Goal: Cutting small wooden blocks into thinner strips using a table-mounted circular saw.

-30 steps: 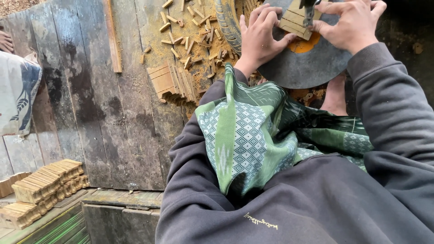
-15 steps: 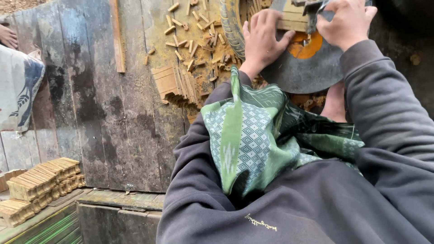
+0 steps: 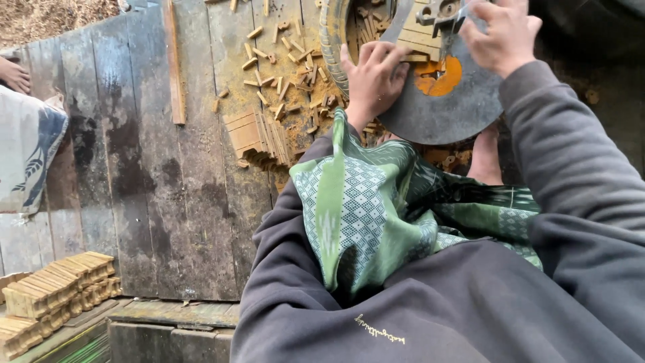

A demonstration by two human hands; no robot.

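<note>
— So, where are your hands right now?

— Your left hand [image 3: 373, 77] lies spread, fingers flat on the wood strips [image 3: 420, 37] that sit on top of the grey disc [image 3: 443, 101]. It presses rather than pinches, likely to keep the strips from sliding. Your right hand [image 3: 500, 33] is curled tight round a small metal tool [image 3: 440, 13] at the top edge of the strips; the grip is pressed together on it, though the tool's exact shape is cut off by the picture's edge.

— And the disc itself?

— It sits just past your knee, under the green patterned cloth [image 3: 376, 208] over your lap, close enough that both arms reach it bent. An orange patch [image 3: 437, 75] shows on its face, just below the strips.

— Why all the bits on the planks?

— Short wood offcuts [image 3: 279, 50] lie scattered left of the disc on the planks [image 3: 134, 168], probably dropped where they fell. A fanned bundle of thin slats [image 3: 259, 138] rests nearer you, within the left hand's reach. Neat stacks of blocks [image 3: 54, 292] stand well apart at lower left, looking sorted and set aside.
</note>
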